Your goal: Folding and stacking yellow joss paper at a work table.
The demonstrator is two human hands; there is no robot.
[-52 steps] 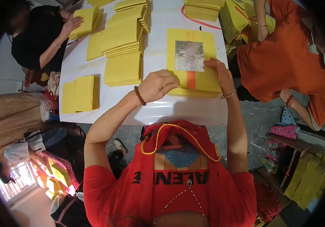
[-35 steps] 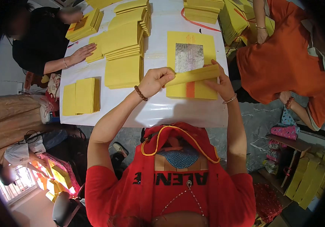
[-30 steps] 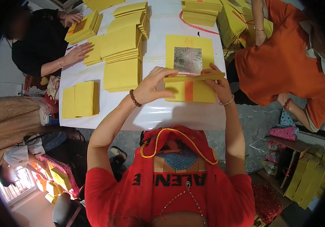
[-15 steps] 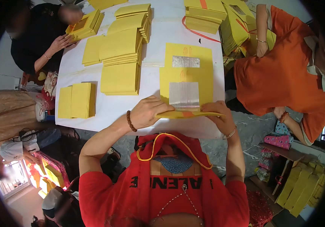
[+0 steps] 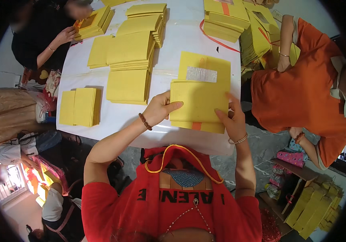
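A folded wad of yellow paper sheets (image 5: 199, 101) lies in front of me at the table's near edge, held on both sides. My left hand (image 5: 161, 111) grips its left edge, thumb on top and fingers partly hidden beneath. On the right edge, my right hand (image 5: 234, 121) is closed with its thumb on the paper and fingers along the side. A red-orange mark shows at the wad's near end. Beyond the fold, another yellow sheet (image 5: 188, 64) lies with a silver foil patch (image 5: 202, 74) on it.
Stacks of yellow paper (image 5: 128, 86) stand left of centre, with a smaller bundle (image 5: 80, 107) near the left edge. A tied pile (image 5: 225, 26) with a red ribbon (image 5: 217, 41) is far right. One person in black handles paper far left; another in orange (image 5: 298, 80) stands right.
The near part of the yellow paper has been folded over away from me and now covers the nearer silver patch. My hands have shifted from its near edge to its sides.
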